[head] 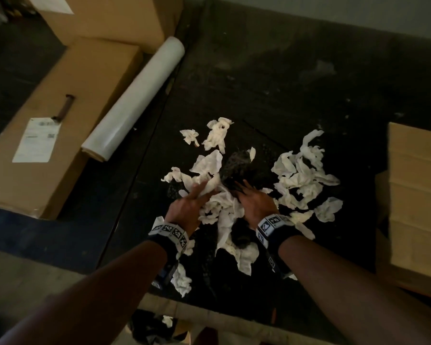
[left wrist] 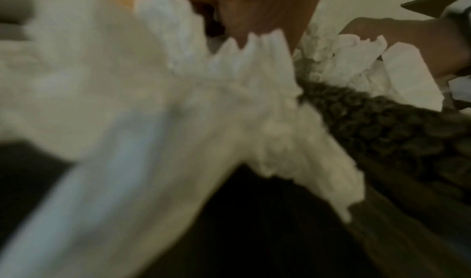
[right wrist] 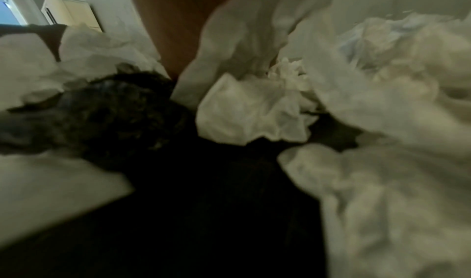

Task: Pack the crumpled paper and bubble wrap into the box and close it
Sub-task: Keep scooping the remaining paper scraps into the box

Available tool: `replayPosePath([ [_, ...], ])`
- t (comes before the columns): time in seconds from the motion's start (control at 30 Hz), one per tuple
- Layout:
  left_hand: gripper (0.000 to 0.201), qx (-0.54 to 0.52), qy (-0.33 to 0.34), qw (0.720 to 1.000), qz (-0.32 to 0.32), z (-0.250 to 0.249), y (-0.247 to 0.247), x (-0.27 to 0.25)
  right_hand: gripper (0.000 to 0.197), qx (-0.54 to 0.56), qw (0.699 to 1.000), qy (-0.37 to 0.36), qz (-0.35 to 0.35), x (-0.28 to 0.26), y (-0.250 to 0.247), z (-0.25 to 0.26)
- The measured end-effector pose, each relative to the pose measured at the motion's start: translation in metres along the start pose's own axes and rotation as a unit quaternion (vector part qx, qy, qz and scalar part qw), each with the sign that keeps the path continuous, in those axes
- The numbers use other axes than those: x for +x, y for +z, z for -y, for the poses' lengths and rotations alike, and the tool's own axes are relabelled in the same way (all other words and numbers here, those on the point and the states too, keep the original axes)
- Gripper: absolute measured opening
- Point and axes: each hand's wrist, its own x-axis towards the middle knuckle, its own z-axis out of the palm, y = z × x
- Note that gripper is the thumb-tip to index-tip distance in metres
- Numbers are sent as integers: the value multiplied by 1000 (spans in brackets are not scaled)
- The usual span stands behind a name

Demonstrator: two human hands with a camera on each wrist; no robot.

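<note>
White crumpled paper (head: 297,175) is lying scattered in many scraps, too many and too tangled for me to count, across a dark table (head: 271,78), with clear bubble wrap (head: 237,168) showing dark among the scraps at the middle of the heap. I am seeing both hands pressing into that heap from its near edge. My left hand (head: 188,207) is lying with fingers spread and fairly straight on a sheet of paper; my right hand (head: 255,204) is reaching, fingers extended, onto the bubble wrap just ahead of it. Neither hand is closing round anything that I can make out, though the wrist views are blurred and the fingertips are half buried. The bulk of the heap is lying forward of and between the two hands, spreading further right than left, so the right hand is nearer the larger share. I judge a gathering scoop inward is coming.

Three cardboard boxes are sitting outside the heap: one long box (head: 60,115) to the left, one behind it (head: 105,18), and one (head: 416,195) at the right edge. Which is the task's box, I cannot tell. One white roll (head: 135,98) is leaning beside the long box.
</note>
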Motion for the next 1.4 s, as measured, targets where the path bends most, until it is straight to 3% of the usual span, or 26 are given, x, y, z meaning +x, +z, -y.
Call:
replayPosePath([
  [0.27,80,-69,-15,996,-47,-5,-17,-2,61,-1,999,-10,-47,-1,-5,-5],
  [0.43,89,-90,18,992,-88,-11,-41,-10,53,6,996,-21,-86,-9,-33,-1],
  [0.63,88,-101,115,982,-108,-21,-49,-20,94,-5,995,-15,-101,-48,-58,-6],
  [0.73,85,-85,158,982,-62,-24,-36,-30,103,-32,999,-29,-3,-73,-56,-8],
  [0.83,107,1,112,994,6,-26,-31,-46,119,-66,994,-17,86,-96,-49,-9],
  [0.97,140,51,59,995,56,-15,-41,-81,140,-32,998,7,62,-127,-48,-6],
  [1.13,156,103,13,986,132,34,-31,-115,149,-70,996,45,31,-158,-34,-22],
  [1.27,154,59,21,985,159,51,-13,-119,137,-53,991,107,60,-166,-1,-39],
  [1.4,145,51,38,987,146,28,7,-101,106,-17,997,58,44,-147,18,-27],
])
